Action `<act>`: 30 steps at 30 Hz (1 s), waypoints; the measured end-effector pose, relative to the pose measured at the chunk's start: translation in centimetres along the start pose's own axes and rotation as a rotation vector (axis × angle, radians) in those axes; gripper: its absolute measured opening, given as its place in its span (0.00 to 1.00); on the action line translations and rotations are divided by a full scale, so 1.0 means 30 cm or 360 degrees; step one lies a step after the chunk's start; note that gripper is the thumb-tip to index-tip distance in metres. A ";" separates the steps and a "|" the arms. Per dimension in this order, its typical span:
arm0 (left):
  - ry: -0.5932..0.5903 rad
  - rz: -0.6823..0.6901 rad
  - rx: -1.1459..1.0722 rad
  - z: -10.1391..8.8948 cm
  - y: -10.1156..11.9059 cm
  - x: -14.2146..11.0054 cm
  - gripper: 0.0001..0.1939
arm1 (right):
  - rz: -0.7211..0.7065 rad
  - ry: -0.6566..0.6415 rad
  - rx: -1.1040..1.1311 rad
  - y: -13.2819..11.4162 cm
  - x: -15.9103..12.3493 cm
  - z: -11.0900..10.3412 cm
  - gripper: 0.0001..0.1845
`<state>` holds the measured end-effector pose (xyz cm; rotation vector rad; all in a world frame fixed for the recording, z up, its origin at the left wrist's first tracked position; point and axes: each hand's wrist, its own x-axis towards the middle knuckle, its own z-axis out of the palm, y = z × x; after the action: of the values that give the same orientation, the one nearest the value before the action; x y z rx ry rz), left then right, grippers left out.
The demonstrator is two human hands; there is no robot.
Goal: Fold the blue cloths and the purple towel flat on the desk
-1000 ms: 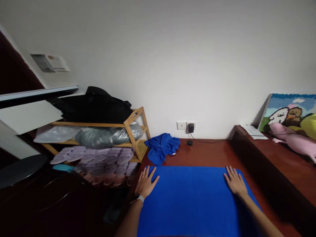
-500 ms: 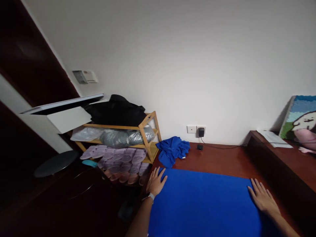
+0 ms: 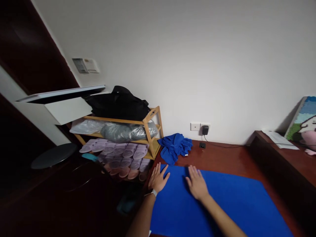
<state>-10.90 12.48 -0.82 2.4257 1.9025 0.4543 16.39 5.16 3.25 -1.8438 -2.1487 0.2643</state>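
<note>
A flat blue cloth (image 3: 229, 194) lies spread over the reddish-brown wooden tabletop (image 3: 227, 156). My left hand (image 3: 158, 179), with a pale band at its wrist, rests on the cloth's far left corner, fingers apart. Over the far edge of the cloth, left of its middle, is my right hand (image 3: 197, 184), palm down with fingers stretched out and the thumb apart. Neither hand grasps anything. Just beyond my left hand sits a crumpled blue cloth (image 3: 174, 148) with a small white tag.
On the left, a wooden rack (image 3: 148, 131) carries a black bag (image 3: 120, 103), plastic-wrapped bundles and several purple slippers (image 3: 118, 151). A round dark stool seat (image 3: 54, 155) stands nearby. A black plug (image 3: 205, 130) with a cable is at the wall; a raised ledge (image 3: 283, 158) bounds the right.
My right hand has moved left from the cloth's far right corner to near its left half. My left hand stays at the left corner. The view has shifted slightly.
</note>
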 end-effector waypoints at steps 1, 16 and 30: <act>-0.0004 -0.0002 0.0005 -0.002 0.000 0.001 0.29 | -0.0060 -0.0063 0.0061 -0.076 0.025 0.026 0.40; -0.0011 -0.0020 0.0060 0.009 -0.007 0.019 0.29 | 0.0798 -0.0017 -0.0322 0.895 -0.377 -0.125 0.43; -0.0017 -0.0142 0.0033 -0.153 -0.014 -0.061 0.30 | 0.0946 0.0146 -0.0214 0.899 -0.440 -0.264 0.44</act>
<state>-12.80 10.12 3.10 2.3385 2.0113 0.4184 45.97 -3.93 0.48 -2.4849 -1.5433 0.1549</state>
